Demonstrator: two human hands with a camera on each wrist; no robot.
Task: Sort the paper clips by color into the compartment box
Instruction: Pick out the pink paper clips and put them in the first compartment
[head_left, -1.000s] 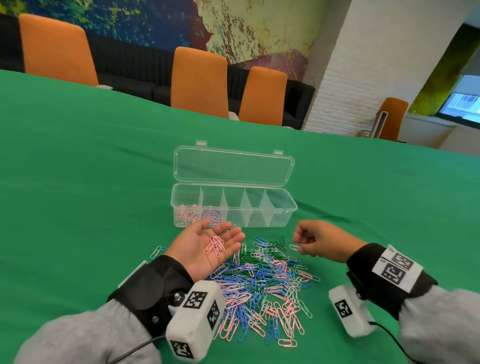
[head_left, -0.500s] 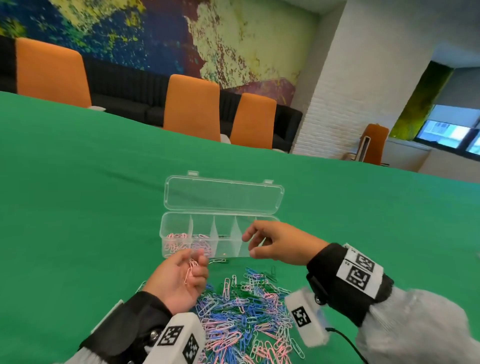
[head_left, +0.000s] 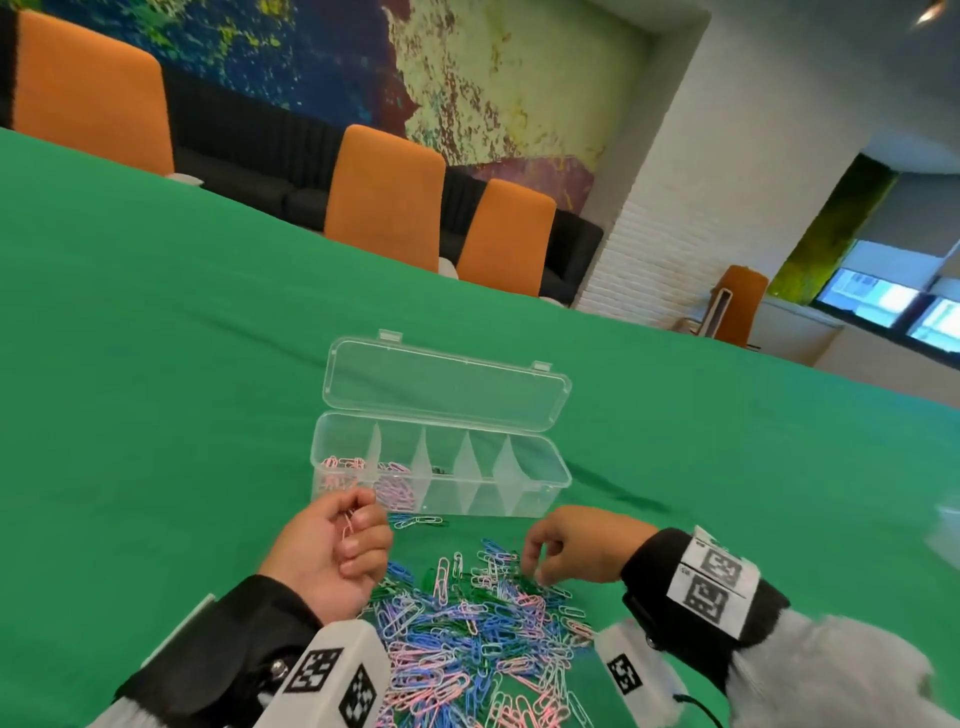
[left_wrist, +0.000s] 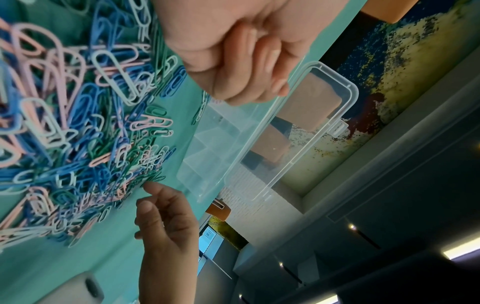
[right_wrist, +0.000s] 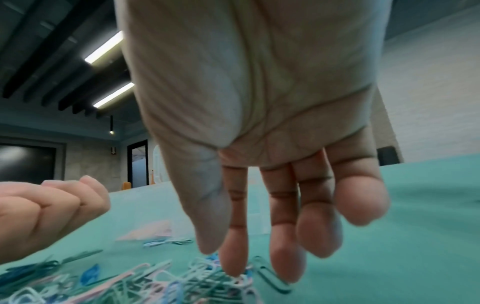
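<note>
Head view showed my left hand (head_left: 332, 551) clenched around pink clips (head_left: 347, 525) just short of the compartment box (head_left: 441, 467), while my right hand (head_left: 566, 545) (fingers loose, holding nothing) dipped into the bench (head_left: 156, 415) pile (head_left: 467, 634); next, I judged, a careful pinch.

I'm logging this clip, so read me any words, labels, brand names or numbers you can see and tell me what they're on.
No readable words, brands or numbers anywhere.
Wrist camera units: black-and-white square marker patterns only, no letters.
Right wristband tag: two similar markers; tiny print at its top edge is too small to read.
Clear compartment box: no label visible.
</note>
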